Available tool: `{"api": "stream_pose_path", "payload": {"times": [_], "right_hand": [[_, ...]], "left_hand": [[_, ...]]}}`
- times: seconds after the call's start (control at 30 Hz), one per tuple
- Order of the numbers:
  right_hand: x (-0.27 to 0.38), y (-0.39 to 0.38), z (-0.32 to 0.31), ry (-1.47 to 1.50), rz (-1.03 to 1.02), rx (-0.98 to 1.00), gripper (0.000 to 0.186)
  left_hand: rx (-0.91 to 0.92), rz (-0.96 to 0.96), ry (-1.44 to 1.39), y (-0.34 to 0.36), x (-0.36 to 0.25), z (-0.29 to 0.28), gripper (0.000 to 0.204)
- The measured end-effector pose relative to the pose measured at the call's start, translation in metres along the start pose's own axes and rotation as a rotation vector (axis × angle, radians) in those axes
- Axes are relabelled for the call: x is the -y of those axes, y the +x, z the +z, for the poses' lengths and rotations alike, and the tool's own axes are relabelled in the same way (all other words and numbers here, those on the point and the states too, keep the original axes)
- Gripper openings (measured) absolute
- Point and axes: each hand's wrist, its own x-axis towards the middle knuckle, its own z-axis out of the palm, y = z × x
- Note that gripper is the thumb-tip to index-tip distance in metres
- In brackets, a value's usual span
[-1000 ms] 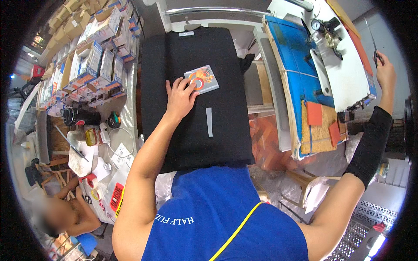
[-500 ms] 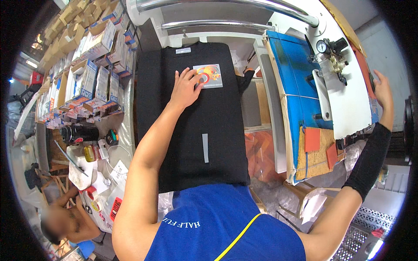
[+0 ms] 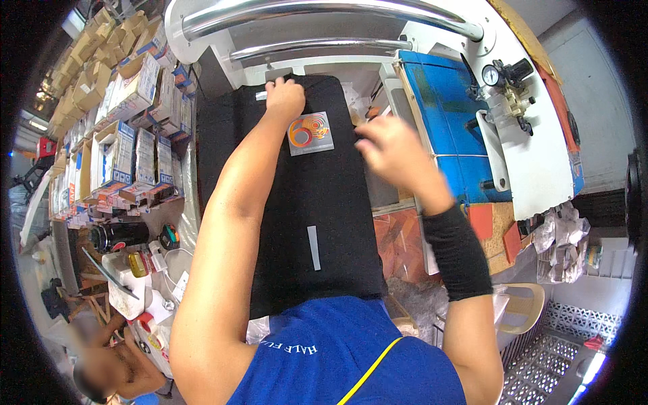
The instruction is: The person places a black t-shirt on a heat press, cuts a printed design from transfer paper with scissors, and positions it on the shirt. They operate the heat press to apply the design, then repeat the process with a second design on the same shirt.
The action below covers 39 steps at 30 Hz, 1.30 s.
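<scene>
A black shirt lies spread over a flat bed in front of me. On its upper chest sits a square transfer sheet with an orange, red and yellow round design. My left hand rests at the collar, fingers slightly apart, partly covering a pale label. Blurred by motion, my right hand hovers beside the shirt's right edge, with thumb and fingers apart and nothing seen in them. Lower on the shirt is a narrow pale grey strip.
Chrome bars of a white machine cross above the shirt's far end. To the right stand a blue board and a pressure gauge. Stacked cartons fill the left side. A person is at the lower left.
My left hand has gone from the transfer sheet up to the collar. My right hand has swung in from the machine at far right to the shirt's right edge. The view has shifted slightly.
</scene>
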Motion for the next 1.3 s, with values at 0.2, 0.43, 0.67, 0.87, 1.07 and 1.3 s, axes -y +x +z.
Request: {"api": "stream_pose_path", "payload": {"times": [0.2, 0.43, 0.67, 0.87, 1.07, 1.3], "right_hand": [[-0.002, -0.051, 0.112, -0.047, 0.057, -0.047, 0.044], [-0.056, -0.043, 0.156, 0.619, 0.831, 0.054, 0.07], [-0.019, -0.098, 0.131, 0.246, 0.378, -0.041, 0.074], [0.069, -0.221, 0.1, 0.194, 0.093, 0.257, 0.075], [0.076, -0.252, 0.122, 0.185, 0.12, 0.137, 0.063], [0.076, -0.251, 0.126, 0.193, 0.129, 0.095, 0.059]], "left_hand": [[-0.012, 0.116, -0.365, 0.016, -0.027, 0.025, 0.051], [0.134, -0.058, -0.487, 0.029, -0.031, 0.028, 0.043], [-0.026, -0.012, -0.409, 0.02, -0.022, 0.029, 0.029], [-0.156, 0.008, -0.304, 0.01, -0.012, 0.032, 0.033], [0.01, -0.099, -0.403, 0.023, -0.007, 0.024, 0.04], [0.11, -0.149, -0.41, 0.032, -0.006, 0.028, 0.043]]}}
